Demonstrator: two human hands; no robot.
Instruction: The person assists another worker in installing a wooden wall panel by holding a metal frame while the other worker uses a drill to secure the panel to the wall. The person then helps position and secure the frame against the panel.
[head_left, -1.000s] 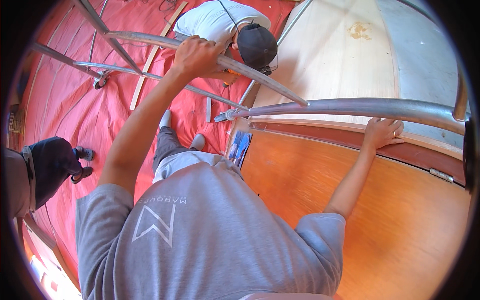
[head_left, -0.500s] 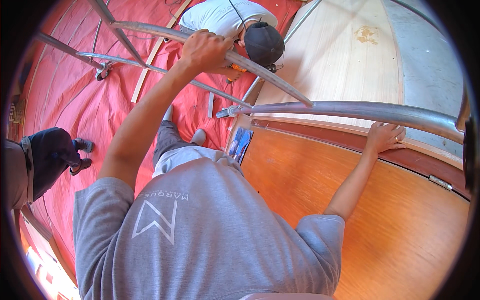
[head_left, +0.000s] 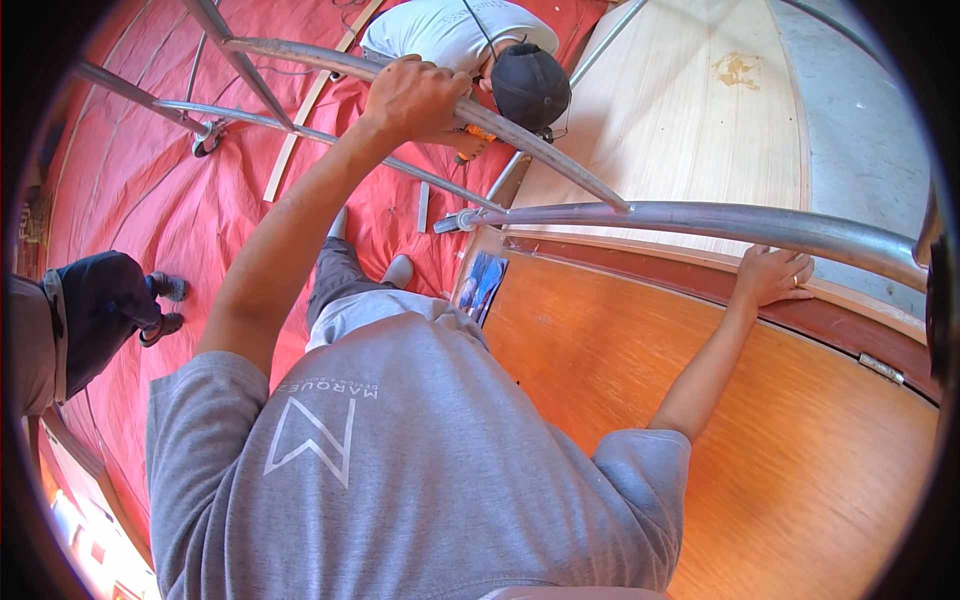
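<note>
My left hand (head_left: 415, 97) is closed around a grey metal tube (head_left: 540, 155) of a scaffold frame, arm raised. To the right, my right hand (head_left: 772, 276), with a ring on one finger, bends its fingers over the light wooden edge strip of a red-brown door frame (head_left: 660, 268). Below it lies the orange-brown door panel (head_left: 640, 370), with a metal hinge (head_left: 881, 368) near the right end. A thicker tube (head_left: 720, 216) crosses just above my right hand.
A crouching person in a dark cap (head_left: 531, 88) holds an orange-and-black tool (head_left: 474, 140) beyond the tube. Another person's legs (head_left: 105, 312) stand at left. Red sheeting (head_left: 235, 230) covers the floor, with a wooden strip (head_left: 297, 140) and a caster (head_left: 207, 139). A pale wood panel (head_left: 660, 120) lies at the back right.
Both hands keep their places on the tube and the door frame. Only a very slight shift of the view shows.
</note>
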